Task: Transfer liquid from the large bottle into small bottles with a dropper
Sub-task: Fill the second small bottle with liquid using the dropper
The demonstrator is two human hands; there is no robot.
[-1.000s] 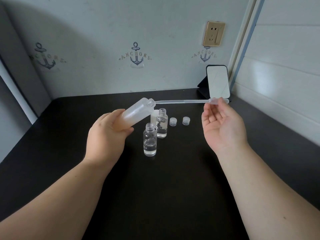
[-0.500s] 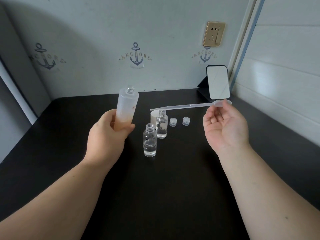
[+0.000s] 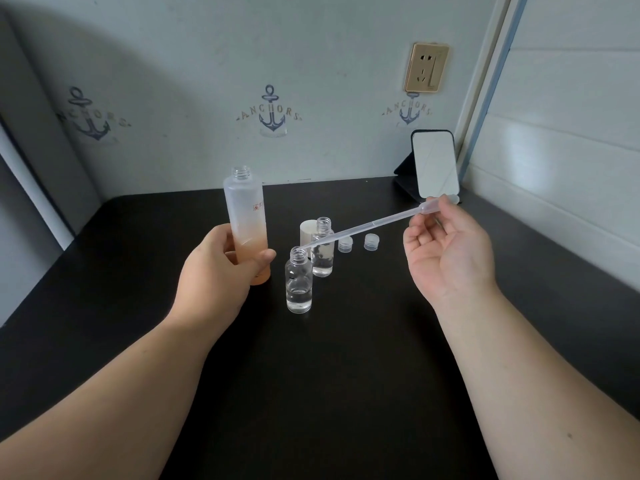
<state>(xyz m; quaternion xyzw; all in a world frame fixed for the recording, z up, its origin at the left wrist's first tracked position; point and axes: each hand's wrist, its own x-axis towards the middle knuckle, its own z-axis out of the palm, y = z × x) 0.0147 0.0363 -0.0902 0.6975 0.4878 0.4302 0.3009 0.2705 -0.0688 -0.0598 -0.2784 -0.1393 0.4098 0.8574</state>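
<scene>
While our left hand (image 3: pixel 221 268) grips the big bottle (image 3: pixel 246 216) upright, our right hand (image 3: pixel 446 251) pinches the dropper (image 3: pixel 367 226), tip at a small bottle's (image 3: pixel 299 285) mouth.

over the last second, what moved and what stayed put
The left hand tipped the large bottle from slanted to upright. The right hand drew the dropper out of it and swung its tip down to the near small bottle. Both grips, the far small bottle and caps stayed.

One head-worn camera is looking forward and down, close over the dark bench (image 3: pixel 311 393), facing the wall (image 3: pixel 207 64) at 12 o'clock.
</scene>
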